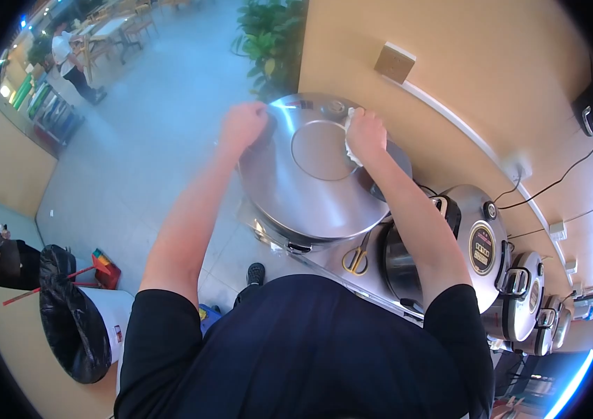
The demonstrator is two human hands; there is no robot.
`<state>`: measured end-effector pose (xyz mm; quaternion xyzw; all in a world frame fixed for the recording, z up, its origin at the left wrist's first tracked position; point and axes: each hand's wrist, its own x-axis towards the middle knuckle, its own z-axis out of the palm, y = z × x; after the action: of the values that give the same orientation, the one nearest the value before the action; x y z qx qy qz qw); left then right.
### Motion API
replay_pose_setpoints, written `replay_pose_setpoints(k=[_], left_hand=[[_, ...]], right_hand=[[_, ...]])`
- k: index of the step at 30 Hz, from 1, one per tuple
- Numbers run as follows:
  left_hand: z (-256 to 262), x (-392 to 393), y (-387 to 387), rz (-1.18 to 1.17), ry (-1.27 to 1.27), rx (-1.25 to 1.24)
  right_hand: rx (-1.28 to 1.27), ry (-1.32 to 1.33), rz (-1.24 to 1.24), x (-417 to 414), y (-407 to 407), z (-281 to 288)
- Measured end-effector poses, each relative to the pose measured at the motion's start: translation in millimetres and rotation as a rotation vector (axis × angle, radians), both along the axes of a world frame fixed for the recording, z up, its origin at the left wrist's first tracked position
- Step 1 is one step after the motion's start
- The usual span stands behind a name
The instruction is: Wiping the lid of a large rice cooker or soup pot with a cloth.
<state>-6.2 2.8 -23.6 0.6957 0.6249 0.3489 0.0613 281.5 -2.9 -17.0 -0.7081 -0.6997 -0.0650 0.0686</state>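
In front of me is a large round stainless-steel vessel, its shiny lid [307, 201] facing up. The lid has a ring in the middle and a round fitting [335, 107] near the far rim. My right hand [368, 133] presses a crumpled white cloth or tissue [351, 139] against the lid, right of the ring. At the lid's far left edge is my left hand [246, 123], slightly blurred with curled fingers. Whether it grips the rim or only rests there is unclear. Scissors with yellow handles [356, 259] lie on the counter [330, 256] near the vessel's base.
Several electric cookers [477, 225] line the counter to my right, below wall trunking [448, 118] and cables. A leafy plant [267, 44] stands beyond the vessel. A bin with a black bag [74, 324] and a red dustpan [108, 269] are left. A person [68, 57] stands far off.
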Motion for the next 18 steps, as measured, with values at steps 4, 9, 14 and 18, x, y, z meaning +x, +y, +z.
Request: replay_pose_setpoints(k=[4,9,14,18], left_hand=[[1,0,1,-0.016,0.017,0.008],[4,-1,1,-0.012,0.004,-0.008],[9,0,2,-0.059,0.007,-0.025],[6,-4,5,-0.109,0.021,0.047]], right_hand=[[0.071,0.022,0.162,-20,-25,-3],[0.128,0.2,0.399,-64,-39,-8],[0.062,0.299,0.475,-100,-41,2],[0.148,0.273,0.507,-113,-41,-4]])
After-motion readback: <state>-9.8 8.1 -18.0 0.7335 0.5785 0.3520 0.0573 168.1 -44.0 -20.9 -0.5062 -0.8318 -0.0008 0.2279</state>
